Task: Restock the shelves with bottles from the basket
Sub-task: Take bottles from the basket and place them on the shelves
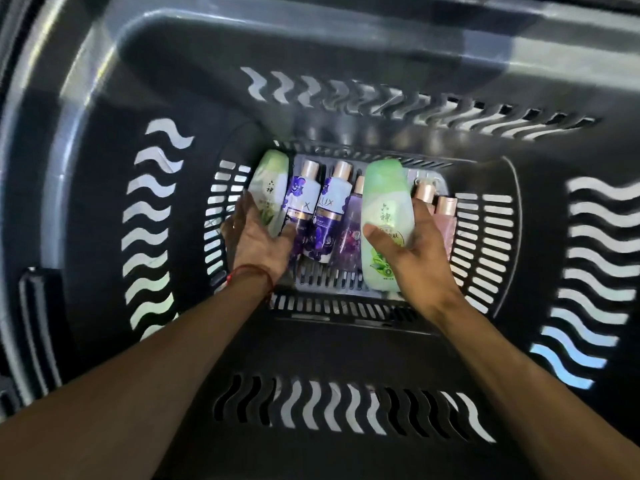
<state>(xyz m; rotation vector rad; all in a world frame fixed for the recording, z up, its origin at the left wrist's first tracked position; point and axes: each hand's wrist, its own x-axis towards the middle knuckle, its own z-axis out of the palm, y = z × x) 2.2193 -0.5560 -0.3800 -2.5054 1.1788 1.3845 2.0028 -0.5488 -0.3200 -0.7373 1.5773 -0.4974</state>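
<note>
The purple-and-white bottle [327,209] reads "LUX"; the purple bottle beside it [304,199] shows only "X". The left green bottle [272,181] and the right green bottle [386,202] each carry "六神".

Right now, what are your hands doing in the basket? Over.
Left hand grips left green bottle. Right hand grips right green bottle. Purple bottles lie between.

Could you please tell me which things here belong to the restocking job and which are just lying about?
Part of the job: basket; left green bottle, gripped by the left hand; right green bottle, gripped by the right hand; two purple Lux bottles; clear purple bottle; two pink bottles.
Just there: red thread on the left wrist.
</note>
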